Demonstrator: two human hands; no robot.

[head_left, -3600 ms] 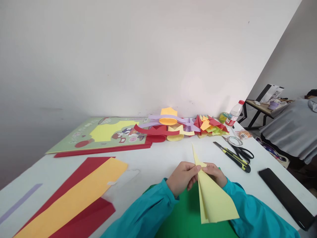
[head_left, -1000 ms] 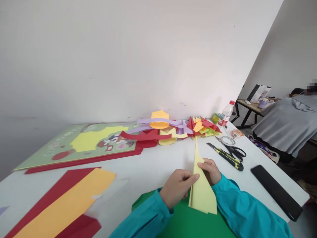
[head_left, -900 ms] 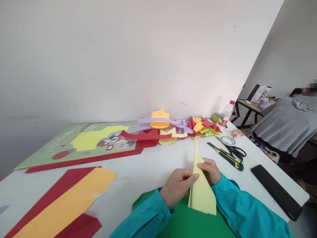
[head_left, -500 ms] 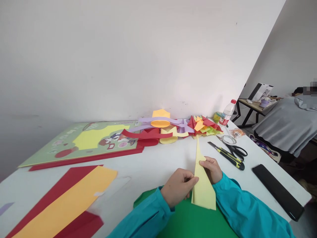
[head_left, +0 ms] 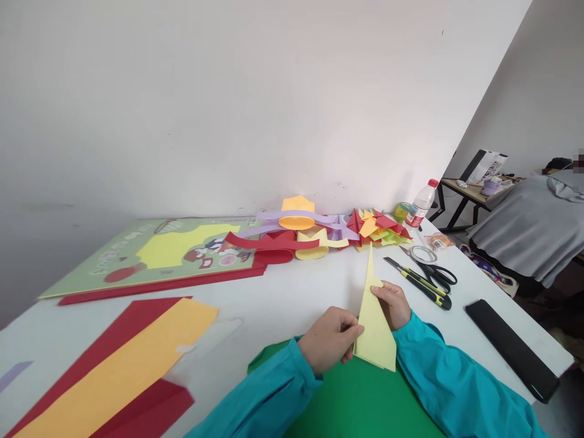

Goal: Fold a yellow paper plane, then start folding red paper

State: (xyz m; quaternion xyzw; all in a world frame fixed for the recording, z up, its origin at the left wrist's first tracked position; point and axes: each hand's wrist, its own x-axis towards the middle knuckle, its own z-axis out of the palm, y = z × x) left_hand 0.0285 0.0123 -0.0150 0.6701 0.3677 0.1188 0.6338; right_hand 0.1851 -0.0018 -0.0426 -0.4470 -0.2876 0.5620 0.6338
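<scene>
the folded pale yellow paper (head_left: 375, 331) is partly over the green sheet (head_left: 356, 401), narrow tip pointing away; the left hand (head_left: 331, 339) pinches its left edge, the right hand (head_left: 394, 303) grips its right edge farther up; to the right, a cutter (head_left: 422, 286) and black scissors (head_left: 440, 277) lie close together on the white table (head_left: 274, 304)

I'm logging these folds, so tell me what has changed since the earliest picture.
The left hand has moved down the yellow paper, away from the right hand, and now grips its left edge. The paper's flared lower end has narrowed and swung left. Both hands hold the paper, as before. The scissors, cutter and bottle stayed put.
</scene>
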